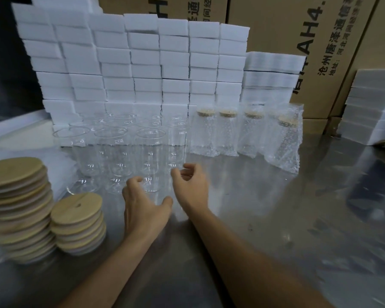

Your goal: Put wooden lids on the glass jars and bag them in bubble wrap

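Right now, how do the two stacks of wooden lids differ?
The left stack is taller than the right stack and leans unevenly, where the right stack sits neater. The right stack's top lid shows a small hole; the left's top shows none. Both stand on the metal table.

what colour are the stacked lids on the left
Pale tan wood, seen in the head view: lids.

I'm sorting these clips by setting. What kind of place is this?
Probably a packing bench in a warehouse or small factory: printed cardboard cartons behind, a wall of stacked white foam blocks, and on the metal table stacks of wooden lids and jars already bagged in bubble wrap.
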`<state>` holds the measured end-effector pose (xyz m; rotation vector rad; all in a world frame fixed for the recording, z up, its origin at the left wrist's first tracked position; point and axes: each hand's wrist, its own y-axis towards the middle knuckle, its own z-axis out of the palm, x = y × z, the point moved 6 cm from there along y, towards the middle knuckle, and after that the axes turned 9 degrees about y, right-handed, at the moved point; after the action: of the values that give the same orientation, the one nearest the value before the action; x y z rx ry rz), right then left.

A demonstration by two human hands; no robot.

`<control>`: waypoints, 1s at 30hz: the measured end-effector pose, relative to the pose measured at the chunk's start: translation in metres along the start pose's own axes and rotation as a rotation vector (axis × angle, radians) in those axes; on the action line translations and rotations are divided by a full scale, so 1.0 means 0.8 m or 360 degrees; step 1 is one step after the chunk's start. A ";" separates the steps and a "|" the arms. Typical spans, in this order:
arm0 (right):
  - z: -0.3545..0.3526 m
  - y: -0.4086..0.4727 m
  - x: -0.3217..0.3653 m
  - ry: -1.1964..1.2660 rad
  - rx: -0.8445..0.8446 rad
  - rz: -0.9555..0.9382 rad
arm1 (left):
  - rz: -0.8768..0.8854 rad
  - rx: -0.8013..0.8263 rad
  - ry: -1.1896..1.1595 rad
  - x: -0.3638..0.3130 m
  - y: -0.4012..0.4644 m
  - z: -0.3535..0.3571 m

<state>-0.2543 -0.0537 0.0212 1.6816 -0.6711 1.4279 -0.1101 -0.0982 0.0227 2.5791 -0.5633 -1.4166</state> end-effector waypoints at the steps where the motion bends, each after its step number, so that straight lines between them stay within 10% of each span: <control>1: 0.011 -0.006 0.002 0.0017 0.0077 -0.0014 | -0.0017 -0.0004 -0.0041 0.001 0.001 0.000; 30: -0.015 -0.039 0.011 0.0568 0.0066 0.0038 | 0.0106 0.0081 -0.0599 -0.001 -0.014 -0.006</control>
<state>-0.2335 -0.0263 0.0226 1.4010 -0.4646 1.7135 -0.1040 -0.0880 0.0228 2.3125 -0.7334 -1.8998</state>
